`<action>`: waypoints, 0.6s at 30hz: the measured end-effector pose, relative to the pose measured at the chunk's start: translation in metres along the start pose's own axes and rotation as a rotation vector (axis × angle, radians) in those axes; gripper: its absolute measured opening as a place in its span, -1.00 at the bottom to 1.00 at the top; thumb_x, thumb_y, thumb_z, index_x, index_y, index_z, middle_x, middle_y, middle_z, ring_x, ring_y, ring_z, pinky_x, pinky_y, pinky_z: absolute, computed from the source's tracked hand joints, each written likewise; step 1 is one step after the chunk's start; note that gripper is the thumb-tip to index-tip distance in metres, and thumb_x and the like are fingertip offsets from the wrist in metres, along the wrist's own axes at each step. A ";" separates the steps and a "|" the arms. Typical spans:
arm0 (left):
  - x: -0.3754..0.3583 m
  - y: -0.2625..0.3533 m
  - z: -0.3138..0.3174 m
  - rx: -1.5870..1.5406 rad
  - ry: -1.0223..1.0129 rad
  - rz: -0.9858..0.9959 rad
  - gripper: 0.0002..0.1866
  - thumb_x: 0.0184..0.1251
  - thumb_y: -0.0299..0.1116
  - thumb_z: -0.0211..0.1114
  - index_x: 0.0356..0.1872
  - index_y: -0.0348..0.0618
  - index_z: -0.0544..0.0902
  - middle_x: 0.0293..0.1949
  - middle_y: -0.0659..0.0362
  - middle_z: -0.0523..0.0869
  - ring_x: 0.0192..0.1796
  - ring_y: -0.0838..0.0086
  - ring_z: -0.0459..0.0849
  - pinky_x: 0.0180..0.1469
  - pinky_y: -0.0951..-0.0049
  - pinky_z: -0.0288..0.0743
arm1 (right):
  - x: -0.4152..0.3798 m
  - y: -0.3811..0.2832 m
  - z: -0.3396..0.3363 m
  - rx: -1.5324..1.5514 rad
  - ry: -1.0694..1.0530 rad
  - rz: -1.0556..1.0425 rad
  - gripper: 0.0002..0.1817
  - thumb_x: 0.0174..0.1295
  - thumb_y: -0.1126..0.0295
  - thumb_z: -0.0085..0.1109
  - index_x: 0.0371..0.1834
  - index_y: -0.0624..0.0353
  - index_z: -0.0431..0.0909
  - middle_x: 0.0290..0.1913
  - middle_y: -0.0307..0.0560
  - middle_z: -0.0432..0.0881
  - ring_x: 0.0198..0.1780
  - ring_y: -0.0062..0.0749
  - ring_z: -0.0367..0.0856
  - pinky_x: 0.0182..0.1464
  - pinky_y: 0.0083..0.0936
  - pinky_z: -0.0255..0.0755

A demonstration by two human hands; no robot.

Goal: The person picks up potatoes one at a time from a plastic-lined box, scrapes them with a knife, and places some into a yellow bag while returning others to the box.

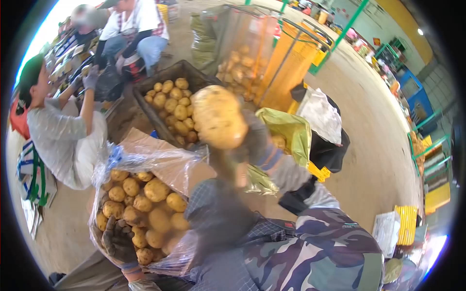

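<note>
My right hand (252,133), in a dark glove, is raised and closed around a large potato (219,116) close to the camera. My left hand (119,241), gloved too, rests at the near left edge of a cardboard box (145,143) lined with clear plastic. Its fingers are slightly apart and touch the potatoes (143,203) in the box. A blurred dark shape hides part of the box's right side. Beyond the box stands a dark crate (145,102) with more potatoes, partly hidden behind the raised potato.
A person (63,126) in a light top sits at the left; another (141,34) crouches farther back. A mesh sack of potatoes (242,65) and an orange-yellow panel (286,68) stand beyond the crate. Right of my raised hand are a green-yellow bag (286,126) and a white cloth (320,114).
</note>
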State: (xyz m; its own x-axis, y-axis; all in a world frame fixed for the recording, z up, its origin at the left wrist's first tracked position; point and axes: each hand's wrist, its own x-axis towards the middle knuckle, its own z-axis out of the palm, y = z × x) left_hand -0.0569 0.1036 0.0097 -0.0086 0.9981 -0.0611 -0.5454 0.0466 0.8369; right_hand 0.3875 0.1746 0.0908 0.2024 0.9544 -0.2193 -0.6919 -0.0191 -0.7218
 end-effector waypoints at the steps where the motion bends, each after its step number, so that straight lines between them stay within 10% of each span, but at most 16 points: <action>1: -0.001 -0.005 0.000 0.017 0.008 -0.022 -0.41 0.58 -0.03 -0.01 0.36 -0.33 0.46 0.04 0.04 0.74 0.00 0.41 0.70 0.02 0.43 0.59 | -0.010 -0.016 -0.027 -0.040 0.058 -0.044 -0.36 0.38 -0.22 0.04 0.24 0.10 0.49 -0.22 -0.06 0.73 -0.71 -0.46 0.40 -0.66 -0.43 0.35; 8: 0.063 -0.029 0.027 0.369 -0.070 -0.032 -0.54 0.60 -0.14 0.07 0.29 -0.28 0.54 0.03 0.14 0.67 -0.01 0.53 0.58 -0.10 0.54 0.51 | -0.107 -0.070 -0.218 0.037 0.278 0.085 -0.37 0.37 -0.22 0.03 0.21 0.07 0.52 -0.26 -0.01 0.74 -0.77 -0.46 0.30 -0.68 -0.46 0.27; 9: 0.075 -0.029 0.061 0.678 -0.180 0.147 -0.54 0.60 -0.15 0.08 0.29 -0.28 0.54 0.02 0.17 0.67 -0.04 0.52 0.60 -0.09 0.52 0.52 | -0.111 -0.066 -0.234 0.072 0.280 0.113 -0.37 0.36 -0.23 0.04 0.19 0.07 0.53 -0.27 -0.02 0.74 -0.77 -0.46 0.30 -0.69 -0.46 0.27; 12: 0.107 -0.044 0.202 0.647 -0.307 -0.116 -0.58 0.57 -0.24 0.11 0.27 -0.31 0.55 -0.01 0.18 0.69 -0.10 0.51 0.63 -0.02 0.50 0.53 | -0.114 -0.053 -0.269 0.103 0.354 0.184 -0.38 0.29 -0.25 0.13 0.13 0.03 0.56 -0.31 -0.05 0.74 -0.78 -0.43 0.29 -0.70 -0.45 0.27; 18: 0.136 -0.261 0.355 0.733 -0.463 -0.434 -0.27 0.29 -0.11 0.40 0.40 -0.26 0.42 0.09 0.04 0.73 0.11 0.26 0.68 0.18 0.32 0.54 | -0.107 -0.033 -0.298 0.064 0.371 0.045 -0.54 0.31 -0.07 0.22 0.11 -0.03 0.55 -0.30 -0.13 0.67 -0.63 -0.36 0.47 -0.64 -0.46 0.37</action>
State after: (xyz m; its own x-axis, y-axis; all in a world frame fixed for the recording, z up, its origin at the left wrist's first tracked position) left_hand 0.3814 0.2412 -0.0237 0.4864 0.7979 -0.3560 0.2361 0.2723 0.9328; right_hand 0.5955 -0.0161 -0.0574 0.4003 0.7798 -0.4813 -0.7454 -0.0285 -0.6661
